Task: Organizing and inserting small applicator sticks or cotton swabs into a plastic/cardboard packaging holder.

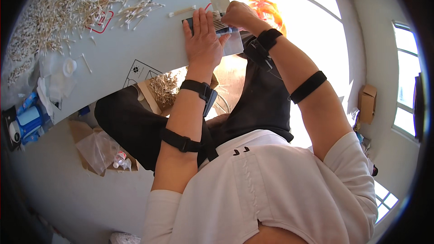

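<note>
My left hand (202, 38) lies flat with its fingers stretched out, pressing on a small dark flat piece (189, 23) near the table's right edge. Beside its fingertips a row of cotton swabs (218, 20) lies side by side on that dark piece. My right hand (240, 16) is closed at the right end of the row; what its fingers hold, if anything, is hidden. A clear plastic sheet or bag (233, 44) lies below the hands at the table edge. A few loose swabs (182, 11) rest just beyond my left hand.
A large heap of cotton swabs (54, 13) covers the grey table's (158, 40) far left. Below the table, a box of swabs (163, 89) stands between my legs. An orange plastic bag (266, 11) is beyond my right hand. A cardboard box (97, 151) with plastic sits lower left.
</note>
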The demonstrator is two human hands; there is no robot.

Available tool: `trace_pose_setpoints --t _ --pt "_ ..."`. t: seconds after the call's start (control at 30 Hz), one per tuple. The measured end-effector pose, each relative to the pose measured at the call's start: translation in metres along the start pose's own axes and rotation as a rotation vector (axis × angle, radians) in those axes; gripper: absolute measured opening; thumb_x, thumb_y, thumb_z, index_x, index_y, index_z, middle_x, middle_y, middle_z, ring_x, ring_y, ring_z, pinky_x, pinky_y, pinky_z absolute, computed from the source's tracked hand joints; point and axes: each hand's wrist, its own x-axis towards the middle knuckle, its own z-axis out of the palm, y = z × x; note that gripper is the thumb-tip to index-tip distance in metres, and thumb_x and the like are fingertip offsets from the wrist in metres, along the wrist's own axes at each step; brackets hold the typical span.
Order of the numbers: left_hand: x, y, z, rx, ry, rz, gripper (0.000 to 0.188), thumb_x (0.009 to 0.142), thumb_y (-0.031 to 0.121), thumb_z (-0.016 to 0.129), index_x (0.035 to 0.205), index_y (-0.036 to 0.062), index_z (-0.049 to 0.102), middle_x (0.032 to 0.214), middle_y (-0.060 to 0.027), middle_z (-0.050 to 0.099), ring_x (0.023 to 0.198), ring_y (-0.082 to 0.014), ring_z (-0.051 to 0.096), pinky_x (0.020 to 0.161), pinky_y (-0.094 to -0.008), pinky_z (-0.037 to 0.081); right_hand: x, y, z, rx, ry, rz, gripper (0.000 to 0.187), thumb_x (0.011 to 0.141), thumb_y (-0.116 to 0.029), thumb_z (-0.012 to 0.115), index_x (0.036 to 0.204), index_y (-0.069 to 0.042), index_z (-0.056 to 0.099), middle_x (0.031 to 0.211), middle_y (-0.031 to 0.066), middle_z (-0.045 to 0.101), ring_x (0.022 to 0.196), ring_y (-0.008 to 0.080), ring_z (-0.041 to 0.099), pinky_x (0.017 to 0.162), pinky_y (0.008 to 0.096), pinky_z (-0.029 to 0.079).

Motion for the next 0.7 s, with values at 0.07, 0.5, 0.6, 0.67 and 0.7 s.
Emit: trace_pose_setpoints --t 0.07,0.5,0.6,0.67,0.7 --pt "0.001 0.002 0.002 -0.017 0.02 0.006 0.078 0.097 0.055 0.043 0.152 0.0016 0.027 0.159 -0.017 0.025 0.15 -0.0283 0.017 0.119 -0.0532 0.01 0.003 0.001 0.0 0.007 -0.02 -0.009 0.028 0.067 -0.021 0.065 0.087 -0.003 0.072 0.092 0.018 0.072 0.091 0.0328 0.07 0.077 0.0387 0.055" --pt "-0.01 0.004 -0.001 -0.03 -0.012 0.079 0.075 0.097 0.05 0.048 0.15 0.0013 0.03 0.158 -0.0165 0.027 0.15 -0.0279 0.018 0.118 -0.053 0.015 0.006 0.019 0.016 0.176 0.067 -0.028 0.03 0.069 -0.029 0.068 0.088 -0.006 0.073 0.094 0.016 0.072 0.09 0.0305 0.07 0.08 0.0385 0.054" --pt "-0.011 0.003 -0.001 -0.049 -0.008 0.085 0.074 0.096 0.049 0.05 0.15 0.0013 0.031 0.158 -0.0162 0.028 0.149 -0.0277 0.019 0.118 -0.0528 0.015 0.004 0.024 0.021 0.289 0.119 -0.078 0.028 0.069 -0.029 0.068 0.084 -0.006 0.073 0.09 0.0156 0.072 0.086 0.0308 0.07 0.078 0.0389 0.055" --pt "-0.01 0.002 -0.001 -0.065 0.01 0.101 0.074 0.096 0.048 0.051 0.15 0.0013 0.031 0.157 -0.0162 0.028 0.149 -0.0277 0.02 0.119 -0.0522 0.015 0.006 0.026 0.02 0.293 0.1 -0.094 0.028 0.069 -0.03 0.069 0.083 -0.006 0.073 0.087 0.0155 0.072 0.084 0.0311 0.07 0.077 0.0392 0.055" --pt "-0.01 0.002 -0.001 -0.083 0.029 0.117 0.074 0.095 0.048 0.052 0.149 0.0013 0.032 0.157 -0.0161 0.029 0.149 -0.0276 0.021 0.119 -0.0517 0.015 0.007 0.027 0.02 0.296 0.081 -0.109 0.028 0.069 -0.031 0.069 0.081 -0.006 0.073 0.084 0.0154 0.072 0.083 0.0314 0.07 0.076 0.0394 0.055"
